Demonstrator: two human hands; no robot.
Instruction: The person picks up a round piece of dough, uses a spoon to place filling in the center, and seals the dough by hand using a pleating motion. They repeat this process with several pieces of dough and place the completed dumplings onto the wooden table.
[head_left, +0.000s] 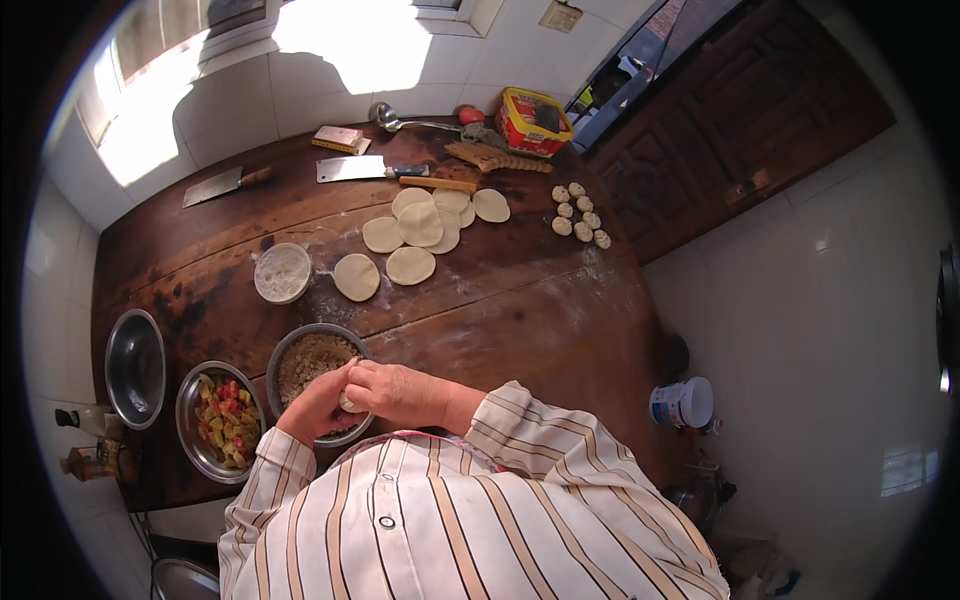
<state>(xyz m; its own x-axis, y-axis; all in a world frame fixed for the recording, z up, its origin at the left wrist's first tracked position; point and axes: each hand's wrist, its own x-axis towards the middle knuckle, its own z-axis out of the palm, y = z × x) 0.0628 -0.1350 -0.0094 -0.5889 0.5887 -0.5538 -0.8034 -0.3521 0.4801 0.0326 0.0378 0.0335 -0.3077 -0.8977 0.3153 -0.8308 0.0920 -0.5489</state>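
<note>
Over a metal bowl of crumbly filling (308, 363), my left hand (321, 403) cups a piece of pale dough (349, 403). My right hand (401, 391) closes on the same dough from the other side, its fingertips at the top edge. Much of the dough is hidden by my fingers, so its shape and what is inside it cannot be made out. Several flat round dough wrappers (420, 224) lie overlapping on the wooden table (487, 330) beyond the bowl. At the table's right side sit several pleated, filled buns (583, 231) in a cluster.
Left of the filling stand a metal dish of chopped vegetables (225, 420) and a metal bowl (136, 369). A tub of flour (283, 273) is near the wrappers. Farther back lie a cleaver (350, 169), another cleaver (214, 187), a rolling pin (438, 184) and a ladle (388, 118).
</note>
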